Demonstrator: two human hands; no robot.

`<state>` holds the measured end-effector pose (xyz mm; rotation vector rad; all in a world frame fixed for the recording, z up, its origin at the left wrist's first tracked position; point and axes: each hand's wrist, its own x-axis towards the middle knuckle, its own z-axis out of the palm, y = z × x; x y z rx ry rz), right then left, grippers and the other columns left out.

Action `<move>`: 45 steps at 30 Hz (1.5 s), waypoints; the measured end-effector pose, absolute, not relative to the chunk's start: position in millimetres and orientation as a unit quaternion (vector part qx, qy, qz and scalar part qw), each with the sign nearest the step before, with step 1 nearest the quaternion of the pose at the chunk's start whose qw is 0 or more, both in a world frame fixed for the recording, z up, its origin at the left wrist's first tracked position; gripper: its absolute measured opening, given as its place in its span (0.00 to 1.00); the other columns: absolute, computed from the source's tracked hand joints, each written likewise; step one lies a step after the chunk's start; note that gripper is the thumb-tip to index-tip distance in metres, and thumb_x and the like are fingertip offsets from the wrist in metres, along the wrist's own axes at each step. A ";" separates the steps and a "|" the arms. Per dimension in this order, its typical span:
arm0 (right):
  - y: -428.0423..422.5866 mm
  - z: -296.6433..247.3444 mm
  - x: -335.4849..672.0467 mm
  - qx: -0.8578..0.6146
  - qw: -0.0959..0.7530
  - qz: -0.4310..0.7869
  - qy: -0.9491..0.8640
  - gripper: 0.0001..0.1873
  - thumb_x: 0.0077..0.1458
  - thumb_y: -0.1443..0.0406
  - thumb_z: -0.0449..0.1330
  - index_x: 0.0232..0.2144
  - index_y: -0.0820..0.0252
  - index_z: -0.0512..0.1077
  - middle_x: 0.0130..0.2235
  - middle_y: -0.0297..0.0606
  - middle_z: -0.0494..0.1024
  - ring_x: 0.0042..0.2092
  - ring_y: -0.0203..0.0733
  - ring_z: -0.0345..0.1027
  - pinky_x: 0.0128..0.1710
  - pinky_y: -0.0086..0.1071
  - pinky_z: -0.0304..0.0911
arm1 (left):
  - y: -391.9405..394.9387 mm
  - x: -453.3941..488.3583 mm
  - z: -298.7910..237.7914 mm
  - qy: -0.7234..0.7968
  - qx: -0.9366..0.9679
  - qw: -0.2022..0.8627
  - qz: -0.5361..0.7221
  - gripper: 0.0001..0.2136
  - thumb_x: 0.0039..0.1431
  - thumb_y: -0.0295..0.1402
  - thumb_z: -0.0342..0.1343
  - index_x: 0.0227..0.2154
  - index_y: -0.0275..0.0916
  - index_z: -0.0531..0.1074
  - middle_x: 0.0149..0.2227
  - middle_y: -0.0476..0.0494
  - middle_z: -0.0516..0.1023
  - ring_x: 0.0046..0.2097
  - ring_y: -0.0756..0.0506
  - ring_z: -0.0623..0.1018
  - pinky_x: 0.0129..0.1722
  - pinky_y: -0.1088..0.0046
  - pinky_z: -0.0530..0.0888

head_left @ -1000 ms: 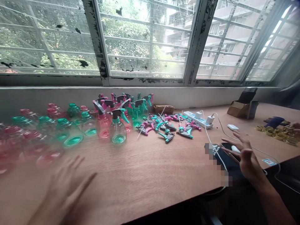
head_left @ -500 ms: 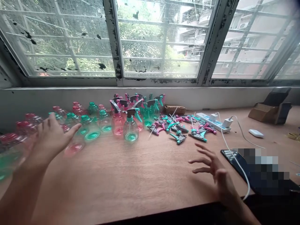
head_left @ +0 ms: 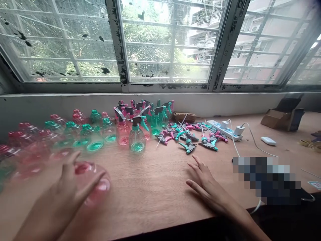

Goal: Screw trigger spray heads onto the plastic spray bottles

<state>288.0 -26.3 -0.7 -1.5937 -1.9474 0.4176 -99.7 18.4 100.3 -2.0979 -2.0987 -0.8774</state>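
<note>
My left hand point(head_left: 66, 187) is closed around a clear pink bottle point(head_left: 101, 184) with no spray head on it. The bottle is tilted over the near left of the table and smeared by motion. My right hand point(head_left: 204, 179) is open, fingers spread, low over the wood, and holds nothing. Just beyond its fingertips lies a heap of pink and teal trigger spray heads point(head_left: 187, 146), some with thin white tubes. Several bottles fitted with spray heads point(head_left: 137, 140) stand together at the back middle.
Several bare pink and green bottles point(head_left: 95, 142) fill the back left. A white power strip point(head_left: 224, 130) with plugged-in chargers, a white mouse-shaped object point(head_left: 268, 141) and a cardboard box point(head_left: 282, 117) are at the right. A cable runs past a dark, blurred-out device point(head_left: 268, 180).
My left hand has taken a pink bottle from the group and drawn it nearer and to the right. My right hand has shifted left toward the spray heads, lower over the table.
</note>
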 end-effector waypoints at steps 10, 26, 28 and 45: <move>64.0 41.2 325.6 -0.646 0.165 -0.016 -0.746 0.32 0.68 0.59 0.51 0.67 0.71 0.52 0.72 0.67 0.45 0.73 0.70 0.34 0.68 0.64 0.44 | -16.3 -35.2 40.3 -0.517 -0.690 -0.239 -0.446 0.27 0.59 0.46 0.59 0.60 0.50 0.62 0.57 0.41 0.74 0.58 0.36 0.78 0.48 0.62 0.84; 154.7 32.1 222.9 -0.572 0.165 -0.103 -0.797 0.17 0.64 0.62 0.62 0.54 0.59 0.71 0.56 0.43 0.76 0.51 0.52 0.74 0.50 0.52 0.72 | -15.2 -33.6 32.8 -0.514 -0.628 -0.360 -0.461 0.32 0.52 0.48 0.66 0.58 0.52 0.61 0.61 0.44 0.70 0.62 0.34 0.73 0.64 0.46 0.70; 155.9 38.4 227.2 -0.563 0.182 -0.088 -0.802 0.17 0.64 0.62 0.62 0.53 0.59 0.71 0.55 0.43 0.76 0.50 0.52 0.74 0.49 0.51 0.73 | -13.6 -34.6 28.5 -0.514 -0.631 -0.378 -0.441 0.37 0.50 0.47 0.67 0.61 0.54 0.57 0.61 0.44 0.69 0.62 0.34 0.72 0.65 0.46 0.68; -44.5 65.1 272.3 -0.386 0.759 0.348 -0.392 0.21 0.70 0.57 0.48 0.41 0.56 0.79 0.35 0.39 0.85 0.39 0.46 0.77 0.39 0.36 0.71 | -16.7 -36.1 31.3 -0.485 -0.756 -0.227 -0.378 0.28 0.63 0.39 0.58 0.62 0.64 0.55 0.64 0.48 0.56 0.67 0.36 0.61 0.65 0.46 0.64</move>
